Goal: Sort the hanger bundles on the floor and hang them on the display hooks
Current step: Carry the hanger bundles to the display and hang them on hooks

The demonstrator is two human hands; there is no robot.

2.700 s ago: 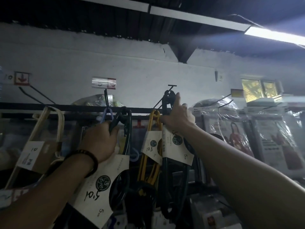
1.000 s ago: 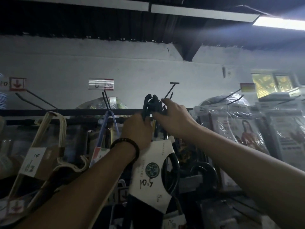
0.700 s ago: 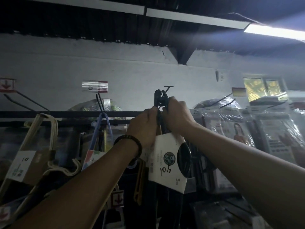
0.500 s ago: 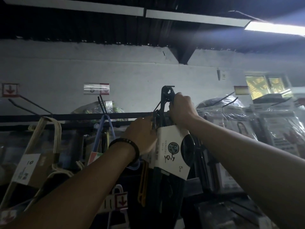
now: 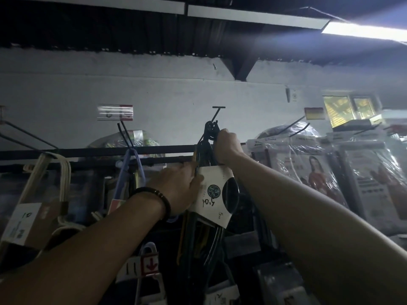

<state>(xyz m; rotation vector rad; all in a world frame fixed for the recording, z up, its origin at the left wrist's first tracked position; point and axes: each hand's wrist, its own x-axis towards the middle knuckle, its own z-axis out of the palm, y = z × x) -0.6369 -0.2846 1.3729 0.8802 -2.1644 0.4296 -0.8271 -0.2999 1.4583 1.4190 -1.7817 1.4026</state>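
A bundle of black hangers (image 5: 214, 216) with a white paper sleeve hangs in the middle of the head view. Its hook tops (image 5: 211, 129) sit on a black display hook (image 5: 217, 111) that sticks out from the rail. My right hand (image 5: 226, 146) grips the necks of the hangers just under the hook tops. My left hand (image 5: 178, 188), a dark bracelet on its wrist, holds the left edge of the white sleeve. More black and yellow hangers hang behind this bundle, mostly hidden.
A black rail (image 5: 88, 151) runs across the wall. A cream hanger bundle (image 5: 55, 183) hangs at the left, a blue one (image 5: 130, 170) beside it under a price tag (image 5: 115, 112). Plastic-wrapped packages (image 5: 319, 172) fill the right. More labelled bundles hang below.
I carried the black bundle from the left to the middle hook with both hands. Since half a second ago the hook tops have gone onto the display hook and my left hand moved down to the sleeve.
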